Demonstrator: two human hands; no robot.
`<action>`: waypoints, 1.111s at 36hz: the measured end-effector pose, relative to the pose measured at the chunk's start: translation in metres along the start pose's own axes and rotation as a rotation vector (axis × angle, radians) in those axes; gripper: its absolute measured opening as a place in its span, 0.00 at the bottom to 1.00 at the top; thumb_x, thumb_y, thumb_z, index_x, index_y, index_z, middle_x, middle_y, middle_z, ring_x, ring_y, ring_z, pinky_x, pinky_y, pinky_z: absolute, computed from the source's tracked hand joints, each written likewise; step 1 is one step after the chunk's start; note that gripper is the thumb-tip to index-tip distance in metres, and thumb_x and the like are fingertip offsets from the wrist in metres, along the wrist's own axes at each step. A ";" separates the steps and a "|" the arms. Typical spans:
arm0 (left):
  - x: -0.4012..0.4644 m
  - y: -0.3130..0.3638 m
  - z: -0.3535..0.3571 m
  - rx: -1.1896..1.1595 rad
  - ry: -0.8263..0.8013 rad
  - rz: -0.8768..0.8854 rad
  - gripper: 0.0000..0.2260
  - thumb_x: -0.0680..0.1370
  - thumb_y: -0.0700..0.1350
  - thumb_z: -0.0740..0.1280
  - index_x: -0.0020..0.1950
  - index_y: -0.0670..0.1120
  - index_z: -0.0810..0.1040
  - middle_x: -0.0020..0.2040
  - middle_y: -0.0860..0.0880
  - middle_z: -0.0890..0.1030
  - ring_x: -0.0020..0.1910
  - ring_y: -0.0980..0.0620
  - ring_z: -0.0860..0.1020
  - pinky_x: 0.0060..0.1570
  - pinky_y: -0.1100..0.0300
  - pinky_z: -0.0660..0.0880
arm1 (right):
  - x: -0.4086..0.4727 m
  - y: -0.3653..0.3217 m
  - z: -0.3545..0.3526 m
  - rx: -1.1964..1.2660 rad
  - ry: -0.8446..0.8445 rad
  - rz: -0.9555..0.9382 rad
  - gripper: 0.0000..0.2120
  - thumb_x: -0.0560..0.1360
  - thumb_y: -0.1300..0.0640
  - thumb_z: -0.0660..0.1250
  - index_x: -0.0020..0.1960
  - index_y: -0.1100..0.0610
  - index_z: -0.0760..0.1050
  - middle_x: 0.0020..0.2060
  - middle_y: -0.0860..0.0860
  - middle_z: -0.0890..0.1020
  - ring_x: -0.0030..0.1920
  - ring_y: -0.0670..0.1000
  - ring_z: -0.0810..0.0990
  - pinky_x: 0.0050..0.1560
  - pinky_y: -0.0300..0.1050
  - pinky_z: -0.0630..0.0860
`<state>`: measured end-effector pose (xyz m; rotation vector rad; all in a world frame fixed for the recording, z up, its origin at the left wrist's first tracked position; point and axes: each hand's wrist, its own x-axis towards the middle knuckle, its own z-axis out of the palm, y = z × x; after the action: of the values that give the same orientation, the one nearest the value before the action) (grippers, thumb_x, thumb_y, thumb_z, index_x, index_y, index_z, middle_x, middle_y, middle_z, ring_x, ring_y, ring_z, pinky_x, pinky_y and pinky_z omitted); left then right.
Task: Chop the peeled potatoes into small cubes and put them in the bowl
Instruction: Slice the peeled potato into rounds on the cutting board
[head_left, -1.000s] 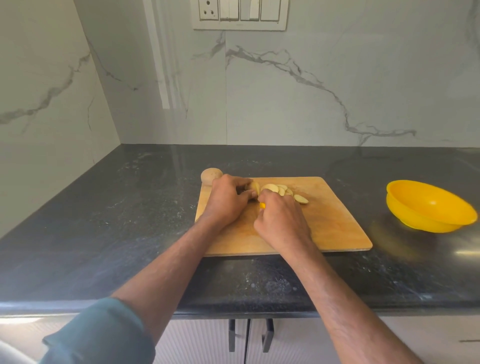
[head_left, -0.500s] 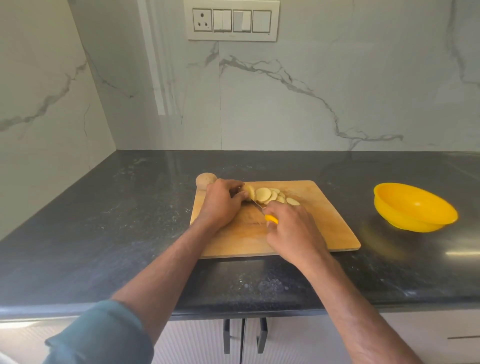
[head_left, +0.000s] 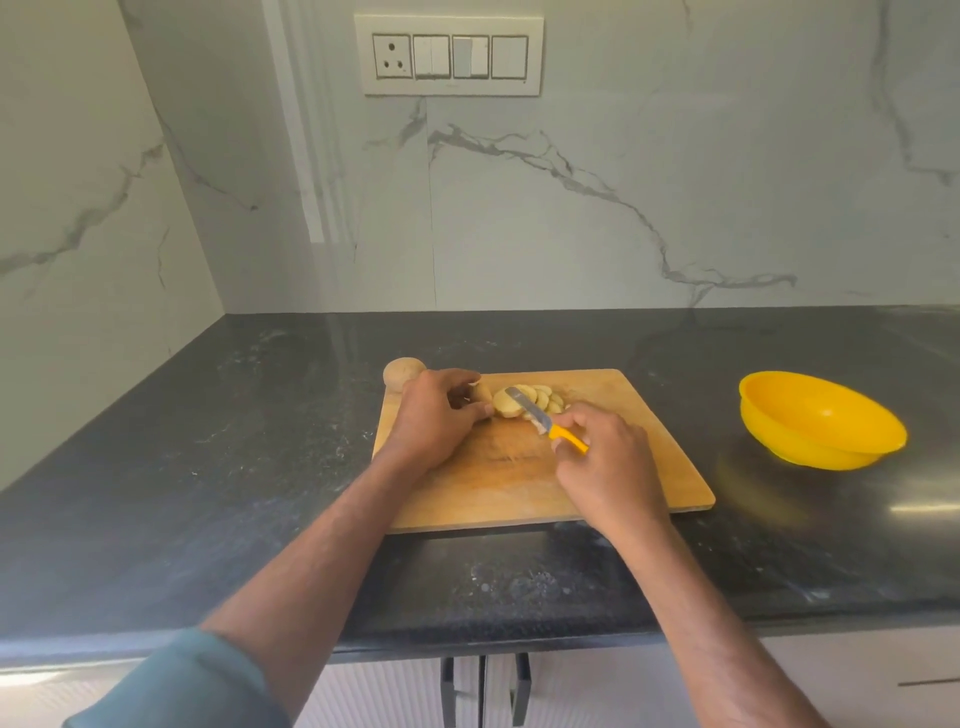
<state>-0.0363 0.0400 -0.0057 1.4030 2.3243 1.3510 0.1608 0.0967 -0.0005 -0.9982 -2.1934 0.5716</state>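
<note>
A wooden cutting board (head_left: 639, 467) lies on the dark counter. At its far left, my left hand (head_left: 436, 421) grips the uncut end of a potato (head_left: 482, 392), mostly hidden under the fingers. Several round potato slices (head_left: 540, 401) lean in a row just right of that hand. My right hand (head_left: 605, 467) holds a knife (head_left: 545, 421) with a yellow handle, its blade resting across the slices. A whole potato (head_left: 402, 372) sits on the counter at the board's far left corner. The yellow bowl (head_left: 821, 415) stands to the right of the board, with nothing visible inside.
The dark stone counter (head_left: 208, 467) meets marble walls at the back and left. A switch panel (head_left: 449, 56) is mounted on the back wall. Cabinet handles (head_left: 483, 686) show below the counter's front edge.
My right hand has drawn back towards me and to the right, so the knife blade now shows over the slices. My left hand stays on the potato.
</note>
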 end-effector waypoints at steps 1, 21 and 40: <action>0.001 -0.001 0.001 -0.025 0.006 -0.015 0.21 0.74 0.46 0.78 0.66 0.47 0.80 0.55 0.51 0.84 0.50 0.59 0.80 0.53 0.66 0.77 | 0.000 -0.001 0.001 -0.004 0.013 -0.003 0.08 0.77 0.60 0.69 0.54 0.50 0.81 0.50 0.44 0.83 0.52 0.49 0.79 0.43 0.40 0.70; 0.003 -0.001 0.004 -0.094 0.074 -0.048 0.10 0.70 0.45 0.81 0.48 0.48 0.85 0.43 0.53 0.84 0.45 0.60 0.81 0.46 0.68 0.79 | -0.003 -0.029 0.032 -0.032 0.109 -0.145 0.12 0.77 0.61 0.67 0.60 0.53 0.79 0.44 0.52 0.84 0.44 0.53 0.81 0.43 0.50 0.82; 0.003 0.005 0.002 -0.009 0.081 -0.035 0.04 0.77 0.39 0.74 0.48 0.47 0.88 0.40 0.57 0.83 0.44 0.59 0.80 0.45 0.73 0.72 | -0.001 -0.032 0.031 -0.080 0.064 -0.133 0.12 0.78 0.60 0.66 0.60 0.52 0.78 0.47 0.52 0.84 0.47 0.54 0.82 0.45 0.48 0.81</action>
<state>-0.0337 0.0446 -0.0024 1.3226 2.3779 1.4324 0.1230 0.0723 -0.0028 -0.8907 -2.2204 0.3885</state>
